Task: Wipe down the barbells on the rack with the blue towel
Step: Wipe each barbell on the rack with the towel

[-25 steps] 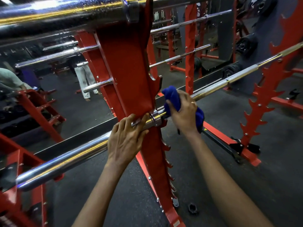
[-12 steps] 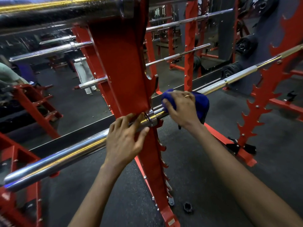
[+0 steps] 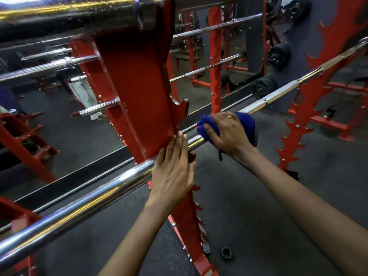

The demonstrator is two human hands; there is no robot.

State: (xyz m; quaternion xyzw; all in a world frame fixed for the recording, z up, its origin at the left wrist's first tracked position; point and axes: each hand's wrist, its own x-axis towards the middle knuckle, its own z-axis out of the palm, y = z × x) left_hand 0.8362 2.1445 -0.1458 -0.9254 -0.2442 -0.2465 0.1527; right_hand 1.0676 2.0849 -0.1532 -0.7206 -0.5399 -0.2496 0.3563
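Note:
A chrome barbell (image 3: 95, 192) runs from the lower left to the upper right across two red toothed rack posts. My left hand (image 3: 173, 172) lies over its thick sleeve where it meets the near post (image 3: 139, 92), fingers straight and pressed against bar and post. My right hand (image 3: 227, 132) grips the blue towel (image 3: 247, 122) wrapped round the thin shaft just right of the post. A second barbell (image 3: 69, 14) lies across the top of the view.
The far red post (image 3: 294, 124) carries the bar's other end. A mirror behind reflects more bars and racks. Dark rubber flooring lies below, with a small black collar (image 3: 226, 253) by the near post's foot. Black weight plates (image 3: 278, 54) hang at the upper right.
My right hand has slid the towel along the shaft to the right, away from the post. My left hand's fingers have straightened and now reach up against the post.

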